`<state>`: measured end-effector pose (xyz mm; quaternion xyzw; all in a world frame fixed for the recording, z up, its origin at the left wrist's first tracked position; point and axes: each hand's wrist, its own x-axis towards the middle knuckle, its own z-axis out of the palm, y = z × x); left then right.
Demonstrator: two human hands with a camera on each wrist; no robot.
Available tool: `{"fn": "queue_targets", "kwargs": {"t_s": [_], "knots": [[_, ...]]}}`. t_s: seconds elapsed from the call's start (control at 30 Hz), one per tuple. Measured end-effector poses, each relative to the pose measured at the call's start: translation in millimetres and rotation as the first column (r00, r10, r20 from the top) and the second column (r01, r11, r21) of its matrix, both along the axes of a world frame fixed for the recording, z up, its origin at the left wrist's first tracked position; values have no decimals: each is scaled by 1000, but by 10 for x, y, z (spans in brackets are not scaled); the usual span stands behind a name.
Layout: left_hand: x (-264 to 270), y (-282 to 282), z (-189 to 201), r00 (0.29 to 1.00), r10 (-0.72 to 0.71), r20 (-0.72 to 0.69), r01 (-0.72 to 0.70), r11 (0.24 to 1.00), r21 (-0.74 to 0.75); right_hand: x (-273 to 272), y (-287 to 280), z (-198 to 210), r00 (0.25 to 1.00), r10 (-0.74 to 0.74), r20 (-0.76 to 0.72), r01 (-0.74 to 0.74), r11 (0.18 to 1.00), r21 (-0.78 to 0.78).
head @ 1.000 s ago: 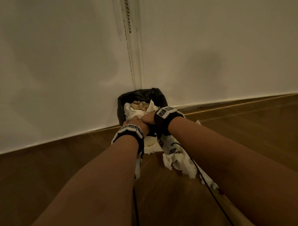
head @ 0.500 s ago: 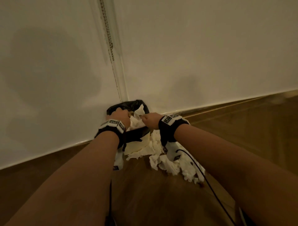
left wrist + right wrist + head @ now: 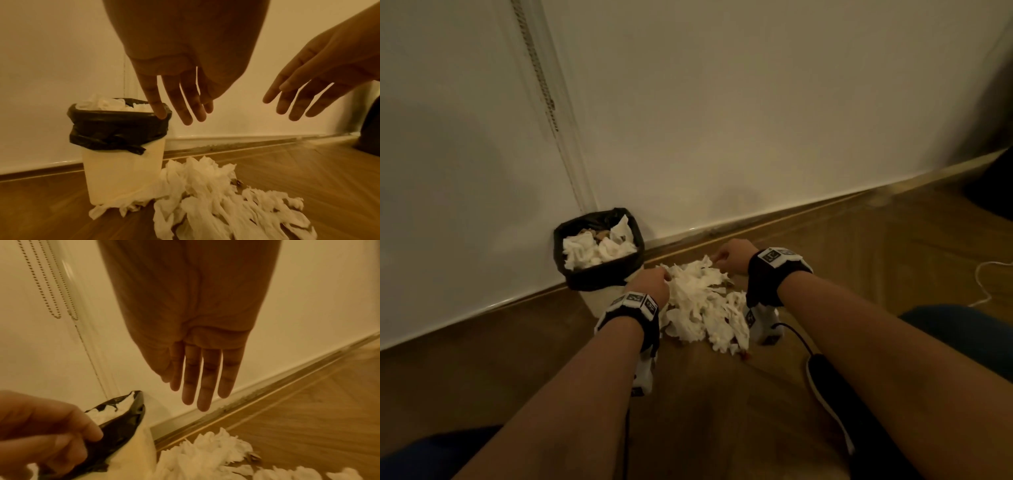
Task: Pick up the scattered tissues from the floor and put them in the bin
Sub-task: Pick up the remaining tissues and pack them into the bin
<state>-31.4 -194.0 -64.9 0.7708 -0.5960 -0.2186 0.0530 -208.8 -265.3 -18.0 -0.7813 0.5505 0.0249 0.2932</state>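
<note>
A small white bin point(image 3: 599, 299) with a black liner point(image 3: 599, 274) stands by the wall, holding crumpled white tissues point(image 3: 595, 251). A heap of white tissues point(image 3: 705, 308) lies on the wooden floor just right of it. My left hand point(image 3: 652, 282) hovers over the heap's left edge, next to the bin, fingers straight and spread point(image 3: 179, 104), holding nothing. My right hand point(image 3: 732, 255) hangs over the heap's far side, fingers straight and pointing down point(image 3: 203, 386), empty. Both hands are above the tissues point(image 3: 216, 194), apart from them.
A white wall with a skirting board point(image 3: 791, 219) runs behind the bin, and a bead chain point(image 3: 537, 68) hangs down it. A white cable point(image 3: 989, 284) lies at the right. A dark slipper point(image 3: 835, 394) rests under my right forearm. A dark object point(image 3: 993, 185) stands at the far right.
Both hands have left the bin's mouth and moved right and down to hover over the tissue heap. They are now empty, with fingers straightened. The view has drawn back.
</note>
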Motion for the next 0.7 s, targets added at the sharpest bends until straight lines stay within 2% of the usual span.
{"fn": "queue_targets", "kwargs": {"t_s": [0.17, 0.3, 0.5, 0.7], "knots": [[-407, 2, -151, 995, -86, -52, 87, 996, 32, -563, 26, -210, 988, -155, 10, 153, 984, 88], [-725, -81, -318, 985, -166, -36, 169, 980, 107, -865, 63, -464, 963, -269, 4, 263, 943, 202], [-1024, -249, -726, 974, -218, -61, 225, 961, 161, -1063, 75, -896, 949, -307, -64, 312, 902, 298], [-1056, -374, -1106, 964, -264, -27, 262, 929, 260, -960, 53, -1353, 948, -297, -111, 317, 906, 281]]}}
